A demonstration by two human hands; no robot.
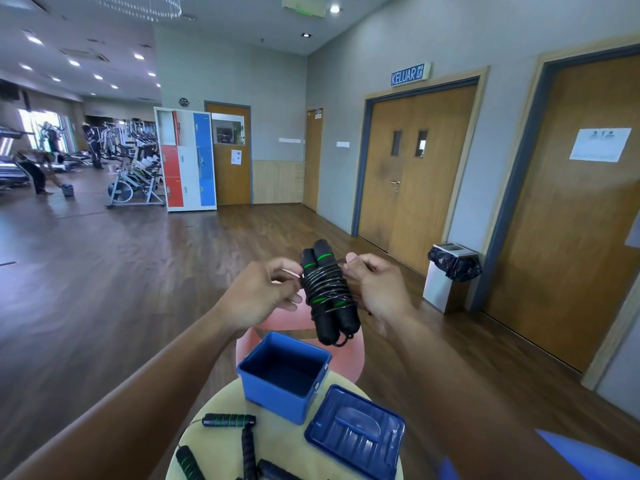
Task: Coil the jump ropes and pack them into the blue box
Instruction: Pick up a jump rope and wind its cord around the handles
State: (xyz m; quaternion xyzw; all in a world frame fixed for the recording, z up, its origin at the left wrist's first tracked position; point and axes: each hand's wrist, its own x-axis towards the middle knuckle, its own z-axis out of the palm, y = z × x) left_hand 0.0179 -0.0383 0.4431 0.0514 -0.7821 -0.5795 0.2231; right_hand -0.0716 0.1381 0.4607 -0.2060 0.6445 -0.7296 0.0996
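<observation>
The step in hand seems to be the finishing of one coil: the cord is wound around both handles, and the last piece must be secured. The left hand [263,294] pinches the cord at the left side of the bundle, with curled fingers. The coiled jump rope [327,289] is held in the air between the two hands, above the far edge of the blue box [273,396]. The right hand [377,289] pinches a small loop of cord at the upper right of the bundle.

The next move, I think, calls for tucking this loop under the turns so that the coil does not open. Then the bundle must be lowered into the box, which stands open and looks empty.

The bundle looks tight: two black foam handles with green rings lie side by side, with many turns of thin black cord around them. On the round table [287,445], loose handles [228,419] of other ropes lie at the left, and the blue lid [356,431] at the right.
</observation>
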